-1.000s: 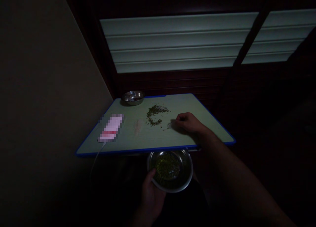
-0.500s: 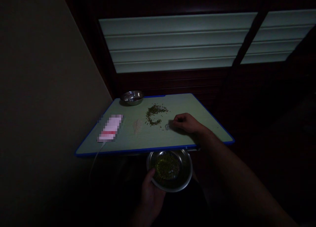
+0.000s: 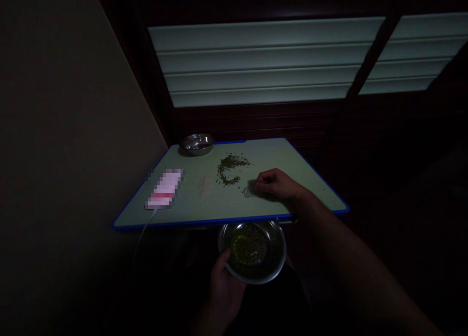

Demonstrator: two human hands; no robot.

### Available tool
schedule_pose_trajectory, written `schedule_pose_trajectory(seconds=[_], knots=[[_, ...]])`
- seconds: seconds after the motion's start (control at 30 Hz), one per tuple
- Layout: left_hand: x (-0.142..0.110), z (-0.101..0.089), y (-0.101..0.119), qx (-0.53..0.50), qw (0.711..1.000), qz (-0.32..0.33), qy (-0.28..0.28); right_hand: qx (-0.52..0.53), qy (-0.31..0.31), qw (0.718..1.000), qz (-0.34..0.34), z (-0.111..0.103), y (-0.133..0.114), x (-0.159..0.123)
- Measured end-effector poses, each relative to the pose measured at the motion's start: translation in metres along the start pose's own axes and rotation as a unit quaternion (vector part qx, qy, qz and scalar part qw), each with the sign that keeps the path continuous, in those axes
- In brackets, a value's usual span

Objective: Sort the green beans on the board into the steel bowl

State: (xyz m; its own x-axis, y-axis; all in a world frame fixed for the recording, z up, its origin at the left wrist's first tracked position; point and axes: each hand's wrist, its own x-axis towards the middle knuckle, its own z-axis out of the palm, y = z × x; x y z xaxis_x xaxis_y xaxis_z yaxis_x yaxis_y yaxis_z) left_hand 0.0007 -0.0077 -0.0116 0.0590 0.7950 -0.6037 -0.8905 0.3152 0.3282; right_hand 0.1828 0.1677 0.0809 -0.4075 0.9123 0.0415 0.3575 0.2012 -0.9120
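Note:
My left hand [image 3: 226, 287] grips the near left rim of a steel bowl [image 3: 275, 272], its thumb over the edge. Inside the bowl lies a layer of small green grains [image 3: 247, 246] that look like mung beans. Above the table's right part, my right hand [image 3: 274, 182] is closed, fingers curled. From its fingertips a small see-through thing with a rounded end [image 3: 247, 192] reaches down to the tabletop; its kind is too faint to tell. Left of that hand, loose green-brown grains [image 3: 231, 166] lie scattered in a curved patch.
The pale green table [image 3: 256, 204] has a blue edge. A second steel bowl [image 3: 197, 146] stands at its back left. A blurred-out phone-like device [image 3: 165, 188] with a white cable [image 3: 143, 233] lies at left, near a small pale patch [image 3: 204, 186]. A wall [image 3: 73, 107] borders the left side.
The clear thing's rounded end has shifted slightly left and down on the tabletop, with my right hand barely moved. My left hand and its bowl stay nearly in place.

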Motion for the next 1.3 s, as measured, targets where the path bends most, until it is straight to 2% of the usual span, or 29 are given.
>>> schedule_pose_trajectory(seconds=[0.47,0.73,1.3], knots=[[-0.0036,0.0053,0.0004,0.008,1.0,0.0,0.016,-0.003,0.01,1.0,0.012,-0.0023,-0.0013,-0.0029],[-0.0026,0.0019,0.0004,0.0,1.0,-0.005,0.008,-0.025,0.059,0.998,0.005,-0.0036,0.0014,0.0005],[0.0004,-0.0028,-0.0006,-0.006,1.0,-0.009,-0.011,0.003,-0.016,1.0,0.022,-0.0017,-0.0013,-0.0031]])
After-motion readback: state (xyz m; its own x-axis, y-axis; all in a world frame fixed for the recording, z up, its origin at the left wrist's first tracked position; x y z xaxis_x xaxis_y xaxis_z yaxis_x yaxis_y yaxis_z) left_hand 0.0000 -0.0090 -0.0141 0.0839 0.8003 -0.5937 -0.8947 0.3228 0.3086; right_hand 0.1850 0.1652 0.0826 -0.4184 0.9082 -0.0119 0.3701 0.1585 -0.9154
